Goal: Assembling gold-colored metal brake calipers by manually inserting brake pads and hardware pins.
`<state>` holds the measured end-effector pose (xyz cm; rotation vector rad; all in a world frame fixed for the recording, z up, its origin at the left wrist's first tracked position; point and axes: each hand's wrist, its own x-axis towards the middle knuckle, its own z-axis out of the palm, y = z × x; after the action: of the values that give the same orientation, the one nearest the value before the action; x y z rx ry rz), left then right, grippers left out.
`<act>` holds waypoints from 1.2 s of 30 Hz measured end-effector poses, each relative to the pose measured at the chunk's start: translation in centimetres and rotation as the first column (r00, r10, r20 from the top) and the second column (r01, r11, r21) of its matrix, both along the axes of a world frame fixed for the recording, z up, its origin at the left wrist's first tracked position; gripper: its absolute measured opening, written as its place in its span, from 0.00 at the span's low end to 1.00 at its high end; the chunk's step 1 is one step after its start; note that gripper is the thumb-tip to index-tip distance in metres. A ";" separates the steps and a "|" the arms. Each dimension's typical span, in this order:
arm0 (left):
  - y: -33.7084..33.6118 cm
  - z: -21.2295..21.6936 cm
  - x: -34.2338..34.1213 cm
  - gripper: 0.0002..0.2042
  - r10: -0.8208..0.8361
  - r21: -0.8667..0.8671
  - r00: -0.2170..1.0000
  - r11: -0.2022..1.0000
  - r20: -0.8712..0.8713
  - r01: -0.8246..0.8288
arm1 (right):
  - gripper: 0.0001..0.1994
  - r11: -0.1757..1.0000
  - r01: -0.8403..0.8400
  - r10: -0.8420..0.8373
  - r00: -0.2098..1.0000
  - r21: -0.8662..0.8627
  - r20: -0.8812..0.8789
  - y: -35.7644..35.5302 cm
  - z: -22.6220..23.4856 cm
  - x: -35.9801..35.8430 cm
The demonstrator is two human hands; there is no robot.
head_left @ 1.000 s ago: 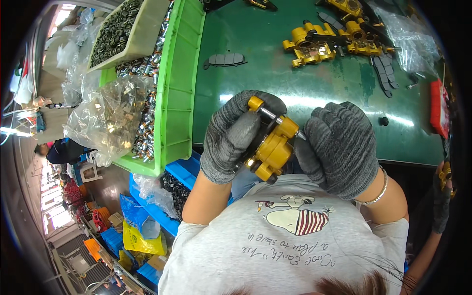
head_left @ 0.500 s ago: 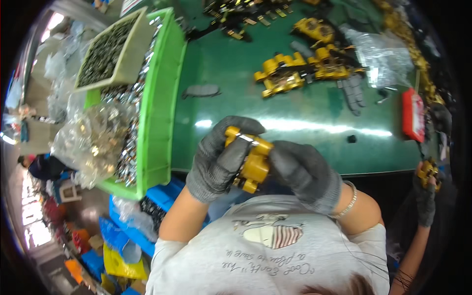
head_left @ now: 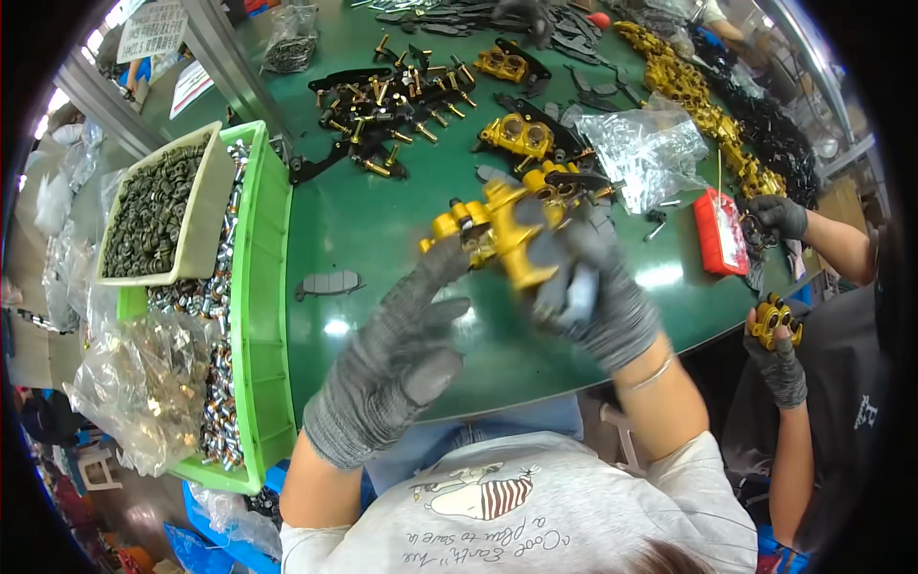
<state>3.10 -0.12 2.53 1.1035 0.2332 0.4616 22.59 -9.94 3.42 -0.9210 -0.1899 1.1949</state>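
My right hand (head_left: pixel 602 301), in a grey glove and blurred by motion, grips a yellow brake caliper (head_left: pixel 516 234) over the green table. Its fingers are wrapped round the near right side of the part. My left hand (head_left: pixel 387 359), gloved too, has its fingers stretched and its thumb apart. The left fingertips reach to another yellow caliper (head_left: pixel 449 228) on the table; whether they touch it I cannot tell. Behind the held part, more yellow calipers (head_left: pixel 516 136) lie with black brackets. A grey brake pad (head_left: pixel 330 283) rests alone, left of my hands.
At left stands a green crate (head_left: pixel 251 383) of metal fittings, with a cream bin (head_left: pixel 222 182) on it. Black brackets with gold bolts (head_left: pixel 406 100), a clear bag (head_left: pixel 645 153) and a red box (head_left: pixel 710 234) lie beyond. A co-worker's gloved hand (head_left: pixel 779 368) holds a caliper at right.
My left hand has let go of the caliper and opened. My right hand has carried a caliper forward over the table, and the view has shifted to show more of the far side.
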 end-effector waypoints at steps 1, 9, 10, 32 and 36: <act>1.0 -1.1 -0.6 0.32 0.102 0.286 0.989 0.956 -0.106 -0.068 | 0.25 0.996 -0.060 0.056 0.997 0.066 0.060 0.6 -0.7 2.5; 2.9 -4.1 3.2 0.36 0.399 0.893 0.884 0.448 -0.245 0.045 | 0.19 0.908 0.221 -0.126 0.954 -0.357 0.270 12.4 -3.8 27.0; 2.8 -4.6 3.5 0.36 0.410 0.882 0.876 0.470 -0.255 0.037 | 0.18 0.826 0.402 -0.268 0.896 -0.394 0.353 14.2 -4.5 28.3; 2.1 -6.1 2.6 0.09 0.325 0.981 0.926 0.091 -0.192 0.171 | 0.28 0.656 0.634 0.578 -0.073 -0.410 0.813 -4.9 -6.3 8.1; 3.0 -4.9 1.7 0.09 0.072 0.870 0.914 0.345 -0.398 0.352 | 0.29 0.663 0.644 0.543 -0.063 -0.382 0.838 -4.2 -7.7 8.7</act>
<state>4.77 2.85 -2.38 2.3918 0.1887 0.1706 31.27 -14.09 -4.26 -2.5929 -0.9400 -0.0115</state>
